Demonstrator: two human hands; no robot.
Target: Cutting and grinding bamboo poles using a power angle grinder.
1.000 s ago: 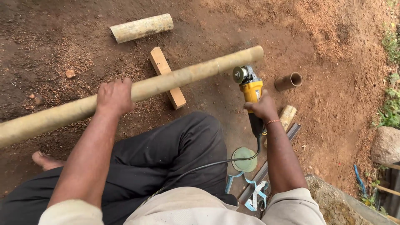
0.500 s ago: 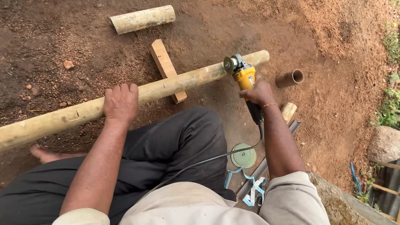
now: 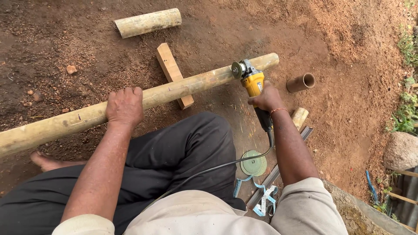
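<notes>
Head view: left hand wraps its fingers over the long pole, which lies across a wood block on the dirt. Right hand grips the yellow grinder, fingers curled tight; its disc touches the pole near the right end. Short tube lies just right.

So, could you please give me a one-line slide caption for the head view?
Left hand steadies a long bamboo pole on a wooden block while right hand holds a yellow angle grinder against it.

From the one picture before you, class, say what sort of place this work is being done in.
Probably an outdoor yard used as a makeshift workshop: bare reddish soil strewn with sawdust, cut bamboo pieces on the ground, and weeds beside a rock at the edge.
</notes>
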